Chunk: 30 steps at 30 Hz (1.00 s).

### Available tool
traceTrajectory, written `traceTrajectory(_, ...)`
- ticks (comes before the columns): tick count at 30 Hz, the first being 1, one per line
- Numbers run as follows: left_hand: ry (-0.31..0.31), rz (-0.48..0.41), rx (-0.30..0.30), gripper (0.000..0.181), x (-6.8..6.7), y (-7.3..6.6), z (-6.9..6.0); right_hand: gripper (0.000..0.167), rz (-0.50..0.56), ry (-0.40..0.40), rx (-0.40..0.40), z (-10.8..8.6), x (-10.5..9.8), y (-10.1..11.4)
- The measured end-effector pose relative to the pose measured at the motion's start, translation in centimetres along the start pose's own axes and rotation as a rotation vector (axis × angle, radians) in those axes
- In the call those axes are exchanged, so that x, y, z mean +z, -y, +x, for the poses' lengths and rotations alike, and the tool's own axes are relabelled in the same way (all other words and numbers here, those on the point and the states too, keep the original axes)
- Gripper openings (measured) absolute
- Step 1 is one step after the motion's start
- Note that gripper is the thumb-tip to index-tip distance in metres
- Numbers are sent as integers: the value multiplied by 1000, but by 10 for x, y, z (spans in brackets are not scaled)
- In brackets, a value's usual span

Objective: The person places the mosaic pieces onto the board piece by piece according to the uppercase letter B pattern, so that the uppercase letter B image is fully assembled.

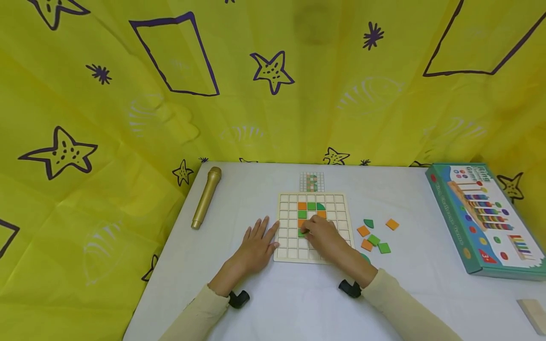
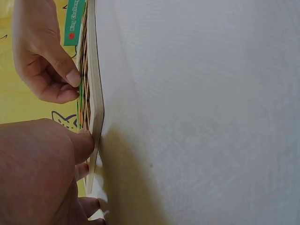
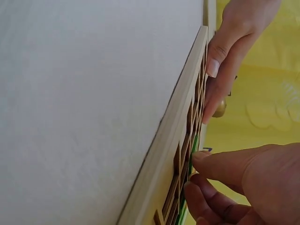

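A wooden grid board (image 1: 286,253) lies flat on the table with several orange and green tiles set in its cells. My right hand (image 1: 326,237) is over the board's middle, thumb and fingers pinching a green square tile (image 1: 301,233) at a cell below an orange tile (image 1: 301,222). In the right wrist view the fingertips meet a thin green edge (image 3: 194,146) in the grid; the fingers hide part of the board. My left hand (image 1: 254,248) rests flat at the board's left side, fingers spread, thumb touching its edge (image 2: 97,101).
Several loose orange and green tiles (image 1: 384,247) lie right of the board. A small pattern card (image 1: 303,182) lies behind it. A gold microphone-shaped object (image 1: 206,199) is at the left, a game box (image 1: 452,222) at the right, and a pale wooden block (image 1: 533,313) near the front right.
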<state>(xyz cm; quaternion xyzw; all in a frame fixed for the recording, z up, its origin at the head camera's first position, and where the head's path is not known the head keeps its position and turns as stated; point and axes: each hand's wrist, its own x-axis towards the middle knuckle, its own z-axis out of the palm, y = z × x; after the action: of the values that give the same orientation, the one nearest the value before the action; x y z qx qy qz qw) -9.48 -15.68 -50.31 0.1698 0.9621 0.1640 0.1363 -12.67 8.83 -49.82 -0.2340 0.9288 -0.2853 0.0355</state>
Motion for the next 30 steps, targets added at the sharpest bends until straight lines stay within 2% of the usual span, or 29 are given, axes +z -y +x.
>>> traceTrajectory(5, -7, -1, 2, 60, 1, 0, 0, 9, -17, 74, 28, -3, -8, -6)
traceTrajectory(11, -9, 5, 9, 60, 2, 0, 1, 14, 36, 69, 102, -14, -43, -30)
traceTrajectory(15, -6, 2, 7, 60, 2, 0, 1, 25, 61, 36, 195, -26, -70, -55)
traceTrajectory(20, -4, 2, 6, 60, 2, 1, 1, 39, 75, -17, 341, -47, -94, -98)
traceTrajectory(25, -3, -4, 4, 60, 2, 1, 0, 58, 78, 5, 522, -71, -114, -129)
traceTrajectory(28, -1, -2, 2, 60, 2, 1, 0, 60, 97, 38, 565, -81, -118, -141)
traceTrajectory(30, -1, 3, 3, 60, 2, 1, 0, 54, 107, 41, 551, -85, -117, -147)
